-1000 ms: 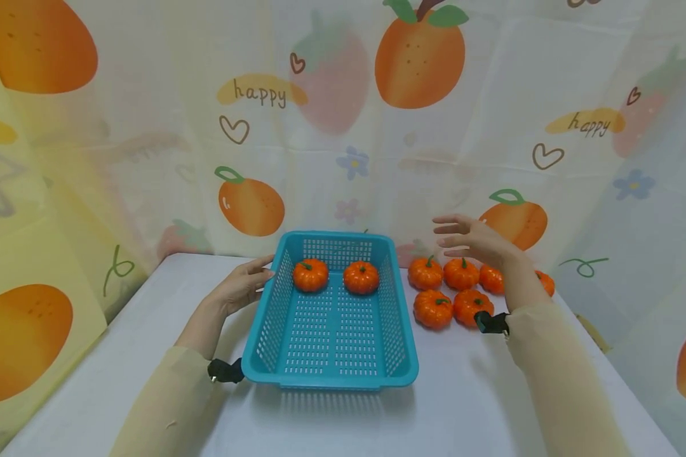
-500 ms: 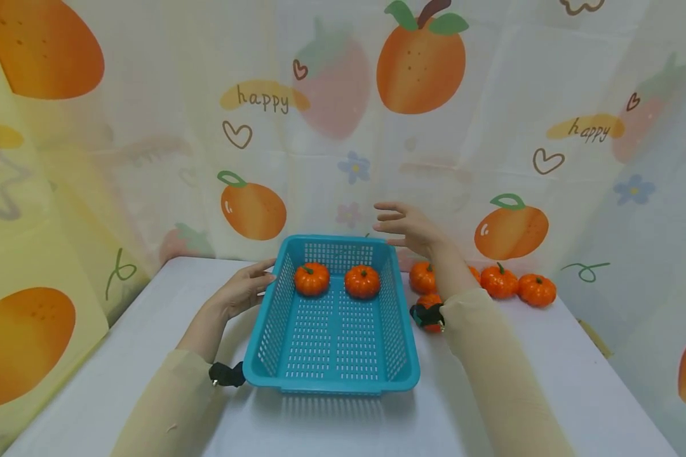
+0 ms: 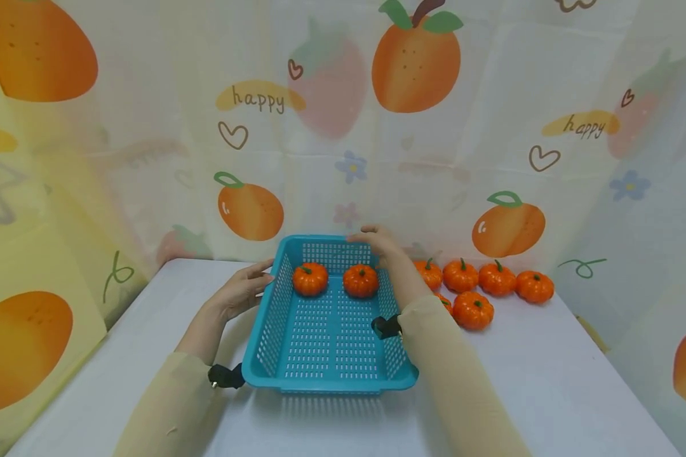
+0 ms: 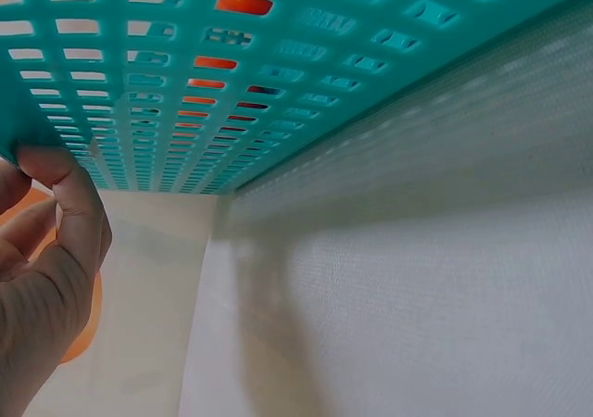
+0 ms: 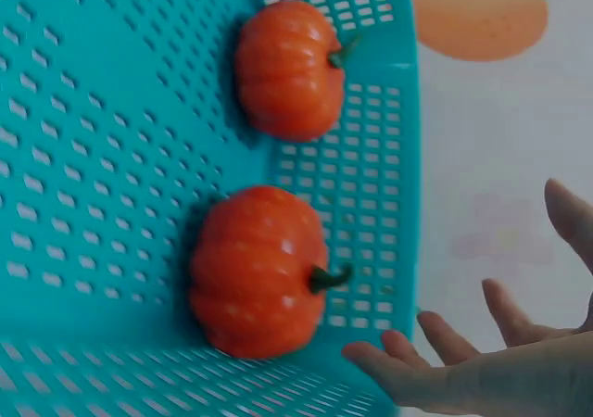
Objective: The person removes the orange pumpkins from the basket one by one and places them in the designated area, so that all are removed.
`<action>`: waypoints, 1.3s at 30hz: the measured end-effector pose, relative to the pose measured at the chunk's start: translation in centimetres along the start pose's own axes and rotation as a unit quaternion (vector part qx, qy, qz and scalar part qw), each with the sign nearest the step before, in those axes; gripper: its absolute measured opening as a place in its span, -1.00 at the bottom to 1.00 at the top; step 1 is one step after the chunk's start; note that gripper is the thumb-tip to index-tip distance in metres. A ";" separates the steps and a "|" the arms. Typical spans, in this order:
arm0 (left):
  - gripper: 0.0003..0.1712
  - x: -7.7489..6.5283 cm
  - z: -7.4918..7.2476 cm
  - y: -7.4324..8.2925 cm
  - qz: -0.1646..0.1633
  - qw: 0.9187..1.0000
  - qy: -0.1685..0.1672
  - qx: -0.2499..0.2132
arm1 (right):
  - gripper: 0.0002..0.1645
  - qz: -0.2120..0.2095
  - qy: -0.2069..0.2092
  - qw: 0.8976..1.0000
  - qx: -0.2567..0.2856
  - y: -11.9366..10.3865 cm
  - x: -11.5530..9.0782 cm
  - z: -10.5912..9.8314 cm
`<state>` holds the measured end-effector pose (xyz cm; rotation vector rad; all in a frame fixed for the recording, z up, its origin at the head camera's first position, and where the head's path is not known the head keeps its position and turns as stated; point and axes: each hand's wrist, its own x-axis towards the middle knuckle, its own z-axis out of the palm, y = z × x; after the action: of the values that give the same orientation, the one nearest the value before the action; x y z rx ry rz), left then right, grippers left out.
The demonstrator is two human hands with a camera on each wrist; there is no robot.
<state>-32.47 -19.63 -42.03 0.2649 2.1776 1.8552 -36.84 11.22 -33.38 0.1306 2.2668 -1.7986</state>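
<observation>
- Nearest, taking the basket as the clock's centre in the head view, pale sleeves (image 3: pixel 160 406) come in from seven and five o'clock.
- The teal basket (image 3: pixel 331 384) sits mid-scene on the white table (image 3: pixel 549 381).
- Inside it, the right pumpkin (image 3: pixel 361 281) lies near one o'clock, the left pumpkin (image 3: pixel 310 279) near eleven. The right wrist view shows their stems pointing at the far wall; the left wrist view gives only orange glimpses through the slots.
- The left hand (image 3: pixel 242 292), at ten o'clock, holds the basket's edge; its bent digits show best in the left wrist view.
- The right hand (image 3: pixel 384 246), at one o'clock, hangs over the far corner, fingers loosely spread and bare in the right wrist view. Whether they touch the rim, I cannot tell.
- Outside, at two o'clock, are six loose pumpkins (image 3: pixel 497 279), some partly behind the right arm.
- Farthest, twelve o'clock: fruit-printed cloth (image 3: pixel 331 190).
</observation>
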 end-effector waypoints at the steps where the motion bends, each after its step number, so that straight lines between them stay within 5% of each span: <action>1: -0.22 0.0 0.0 0.0 0.000 1.000 0.000 -0.001 | -0.12 0.004 0.006 1.000 -0.001 0.3 0.2 0.2; 16: -0.21 0.1 0.0 0.3 -0.002 1.000 0.000 0.000 | -0.11 -0.014 0.033 0.999 -0.015 3.3 1.5 1.4; 29: -0.23 0.0 0.0 0.1 -0.003 1.000 0.000 -0.007 | -0.15 0.018 -0.009 0.983 -0.181 4.5 1.8 2.6; 39: -0.24 0.1 -0.1 0.1 0.009 1.000 -0.015 -0.022 | -0.09 0.036 -0.052 0.971 -0.232 5.5 2.3 2.5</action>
<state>-32.59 -19.67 -41.88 0.3011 2.1188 1.8942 -37.49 9.94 -39.67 0.0297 2.4968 -1.1680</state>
